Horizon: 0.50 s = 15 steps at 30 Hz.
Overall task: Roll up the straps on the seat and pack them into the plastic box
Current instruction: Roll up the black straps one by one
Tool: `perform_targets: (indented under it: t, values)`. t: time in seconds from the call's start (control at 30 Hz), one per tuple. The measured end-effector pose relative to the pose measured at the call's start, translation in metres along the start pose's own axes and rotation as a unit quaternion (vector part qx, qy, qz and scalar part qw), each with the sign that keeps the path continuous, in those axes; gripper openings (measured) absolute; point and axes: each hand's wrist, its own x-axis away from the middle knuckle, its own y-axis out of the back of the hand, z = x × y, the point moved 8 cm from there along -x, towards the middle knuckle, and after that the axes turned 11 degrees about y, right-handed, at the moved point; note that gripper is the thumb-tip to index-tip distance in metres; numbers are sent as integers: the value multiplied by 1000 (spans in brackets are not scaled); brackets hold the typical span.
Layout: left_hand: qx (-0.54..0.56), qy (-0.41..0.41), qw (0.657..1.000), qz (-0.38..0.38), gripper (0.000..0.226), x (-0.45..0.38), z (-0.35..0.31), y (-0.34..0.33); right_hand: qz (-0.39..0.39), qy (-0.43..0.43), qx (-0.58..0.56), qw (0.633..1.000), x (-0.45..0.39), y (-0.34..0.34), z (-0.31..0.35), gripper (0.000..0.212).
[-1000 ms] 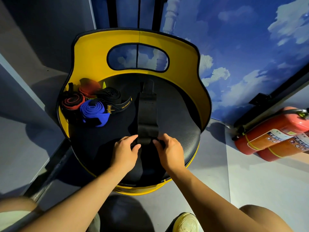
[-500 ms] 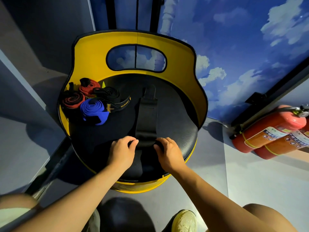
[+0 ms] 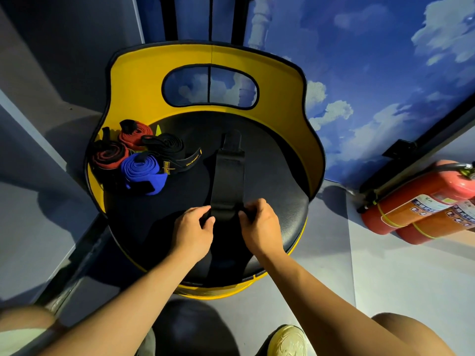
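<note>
Rolling black strap (image 3: 228, 181) at six o'clock edge of seat (image 3: 277, 191).
Left hand (image 3: 192, 231) and right hand (image 3: 259, 224) pinching near end from either side, fingers curled on it. Advise keeping edges square, turns tight. Finished rolls (image 3: 140, 156) at ten o'clock. Plastic box not in view.

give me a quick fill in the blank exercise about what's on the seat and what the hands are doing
1. Both hands, the left hand and the right hand, grip the near end of a flat ____ strap.
2. The rolled blue strap lies on the ____ side of the seat.
3. The backrest of the seat is ____.
4. Two red ____ lie on the floor at the right.

Missing words: black; left; yellow; fire extinguishers
</note>
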Motion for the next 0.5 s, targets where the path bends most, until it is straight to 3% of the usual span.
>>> perform_targets:
  t: [0.2,0.3,0.5]
  values:
    - [59,50,997,-24,29,-9,4,4,7,3,-5,1000,3,-1,6,15]
    - [67,63,996,-20,29,-10,6,4,48,-4,-20,999,7,-4,5,27]
    - [49,69,995,46,46,3,14,-4,66,0,-7,998,16,0,-1,32]
